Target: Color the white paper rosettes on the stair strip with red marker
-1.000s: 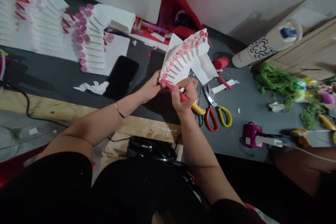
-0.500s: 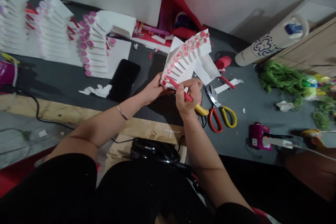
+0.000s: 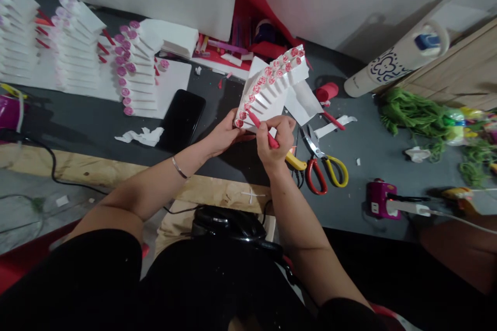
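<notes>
My left hand (image 3: 225,133) grips the lower left edge of a white card (image 3: 267,103), which is tilted up above the table. Along the card runs a row of small red-and-white roses (image 3: 263,80) on white stems. Pinched in my right hand (image 3: 276,139) is a red pen (image 3: 256,120), its tip at one of the lowest roses. A second loose white sheet (image 3: 303,101) lies beneath the card. Just right of my right hand are scissors (image 3: 317,152) with one red and one yellow handle, and a yellow tool (image 3: 295,161) partly hidden by that hand.
Cards with pink flowers (image 3: 126,62) and paler flowers (image 3: 62,26) stand at the left. A black phone (image 3: 182,119) and crumpled tissue (image 3: 142,136) lie nearby. Rightward are a white bottle (image 3: 388,67), green yarn-like strands (image 3: 417,114) and a purple power socket (image 3: 382,199). Another person's arm shows far right.
The pen tip has shifted slightly among the lowest roses. Both hands keep their hold on the card and pen. The whole view has moved a little.
</notes>
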Tool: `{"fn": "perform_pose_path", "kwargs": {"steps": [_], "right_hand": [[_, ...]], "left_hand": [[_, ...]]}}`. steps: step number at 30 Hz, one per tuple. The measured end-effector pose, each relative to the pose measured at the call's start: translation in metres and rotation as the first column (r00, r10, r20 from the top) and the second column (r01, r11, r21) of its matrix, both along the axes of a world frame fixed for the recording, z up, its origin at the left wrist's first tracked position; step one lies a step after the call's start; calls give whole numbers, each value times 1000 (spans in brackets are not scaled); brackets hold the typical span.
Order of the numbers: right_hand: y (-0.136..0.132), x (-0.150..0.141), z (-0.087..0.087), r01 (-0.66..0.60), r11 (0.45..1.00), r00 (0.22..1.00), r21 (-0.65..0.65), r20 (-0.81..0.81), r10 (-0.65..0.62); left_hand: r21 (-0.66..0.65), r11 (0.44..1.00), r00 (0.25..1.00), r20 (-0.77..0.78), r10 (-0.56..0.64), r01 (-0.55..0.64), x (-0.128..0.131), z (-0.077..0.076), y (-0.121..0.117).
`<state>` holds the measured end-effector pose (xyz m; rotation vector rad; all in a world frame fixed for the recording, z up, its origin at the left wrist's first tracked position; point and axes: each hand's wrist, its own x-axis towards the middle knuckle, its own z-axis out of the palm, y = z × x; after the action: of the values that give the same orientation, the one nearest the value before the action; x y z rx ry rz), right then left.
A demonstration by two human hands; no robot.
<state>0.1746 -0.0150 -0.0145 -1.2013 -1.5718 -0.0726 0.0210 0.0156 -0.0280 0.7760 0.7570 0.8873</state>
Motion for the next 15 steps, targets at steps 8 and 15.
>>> {"fn": "perform_pose_path", "kwargs": {"steps": [8, 15], "right_hand": [[2, -2, 0, -11, 999, 1000, 45, -2, 11], [2, -1, 0, -20, 997, 1000, 76, 4, 19]], "left_hand": [[-8, 1000, 1000, -8, -6, 6, 0, 1, -1], [-3, 1000, 1000, -2, -16, 16, 0, 4, -1]]}}
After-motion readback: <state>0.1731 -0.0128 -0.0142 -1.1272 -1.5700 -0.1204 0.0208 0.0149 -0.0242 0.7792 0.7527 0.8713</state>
